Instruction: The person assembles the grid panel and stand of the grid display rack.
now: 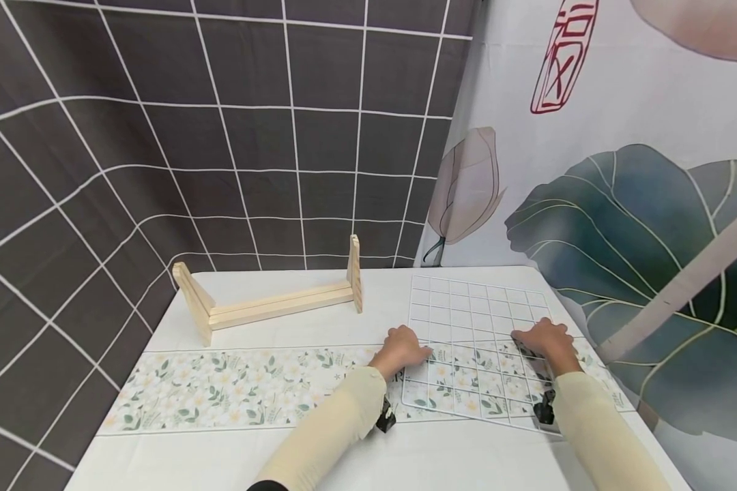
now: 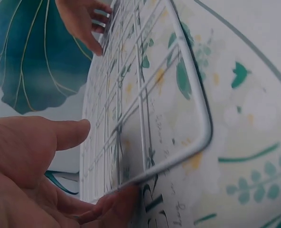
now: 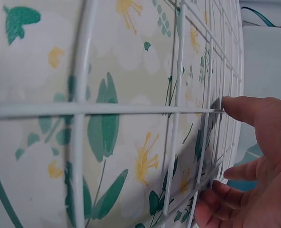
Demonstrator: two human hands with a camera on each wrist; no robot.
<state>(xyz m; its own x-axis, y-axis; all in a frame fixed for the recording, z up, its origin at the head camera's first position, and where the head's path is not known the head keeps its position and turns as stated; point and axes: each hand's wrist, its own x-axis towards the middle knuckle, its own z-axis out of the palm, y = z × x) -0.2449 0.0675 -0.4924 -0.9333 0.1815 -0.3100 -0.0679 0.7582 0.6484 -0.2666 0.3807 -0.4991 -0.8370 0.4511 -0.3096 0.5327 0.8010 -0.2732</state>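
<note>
Head view hides the fingertips of your left hand (image 1: 401, 350); left wrist view shows it spread at the wire grid (image 1: 475, 349), right on the worktop (image 1: 190, 457). Whether your right hand (image 1: 550, 342) pinches it, I cannot tell.

“ER” (image 2: 154, 192) on tablecloth (image 2: 254, 123); red backdrop seal (image 1: 563, 68)

There are two hands (image 1: 402, 349) (image 1: 548, 344), one grid (image 3: 176, 109), one stand (image 1: 282, 308), one table (image 1: 190, 464).
</note>
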